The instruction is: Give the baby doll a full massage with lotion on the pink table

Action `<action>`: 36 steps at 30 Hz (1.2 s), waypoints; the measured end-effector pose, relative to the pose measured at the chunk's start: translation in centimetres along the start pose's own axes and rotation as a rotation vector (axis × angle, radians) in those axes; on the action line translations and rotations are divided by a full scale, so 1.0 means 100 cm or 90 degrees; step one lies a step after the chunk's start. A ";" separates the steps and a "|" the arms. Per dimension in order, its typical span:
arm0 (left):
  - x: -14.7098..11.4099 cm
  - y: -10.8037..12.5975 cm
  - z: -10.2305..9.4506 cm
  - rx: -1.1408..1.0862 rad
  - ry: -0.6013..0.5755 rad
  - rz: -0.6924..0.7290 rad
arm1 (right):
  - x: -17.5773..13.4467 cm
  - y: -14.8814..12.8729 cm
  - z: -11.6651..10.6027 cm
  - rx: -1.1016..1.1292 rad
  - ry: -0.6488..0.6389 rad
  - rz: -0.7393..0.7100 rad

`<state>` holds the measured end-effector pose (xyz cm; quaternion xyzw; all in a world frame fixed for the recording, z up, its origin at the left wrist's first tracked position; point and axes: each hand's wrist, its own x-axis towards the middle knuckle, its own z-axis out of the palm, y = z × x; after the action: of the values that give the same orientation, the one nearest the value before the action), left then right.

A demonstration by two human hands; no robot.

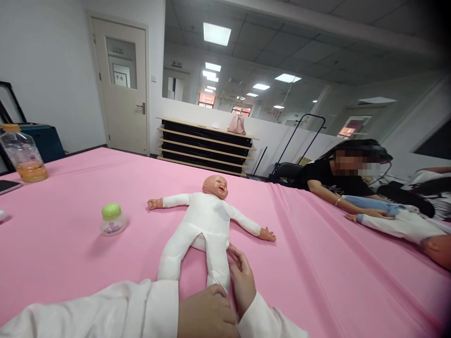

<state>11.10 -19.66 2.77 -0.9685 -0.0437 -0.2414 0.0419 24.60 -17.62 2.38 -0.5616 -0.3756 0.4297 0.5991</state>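
Note:
A baby doll [207,218] with a white cloth body lies on its back on the pink-covered table [137,188], head away from me, arms spread and legs toward me. My left hand [207,312] reaches across from the left and is closed around the lower part of the doll's leg on the right. The foot of that leg is hidden under it. Along the outer side of the same leg lies my right hand [243,279], fingers stretched and slightly bent, the tips by the doll's hip. Both my sleeves are white.
A small jar with a green lid [112,218] stands left of the doll. Farther left are a bottle of amber liquid [30,162] and a phone [9,186]. At right, a person in black [324,180] handles another doll [405,223]. Folds run through the cloth there.

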 end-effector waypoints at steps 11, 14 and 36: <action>-0.002 -0.009 0.021 0.034 0.020 0.035 | -0.006 0.005 0.000 0.049 -0.008 -0.001; -0.003 -0.009 0.021 0.049 0.006 0.030 | 0.001 0.012 -0.003 0.078 0.005 0.003; 0.003 0.008 -0.010 -0.019 -0.016 -0.041 | -0.009 -0.013 0.003 0.008 -0.073 0.018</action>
<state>11.02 -20.54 3.74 -0.9701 -0.0720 -0.2308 0.0192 24.07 -18.37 3.75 -0.5373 -0.3983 0.4724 0.5740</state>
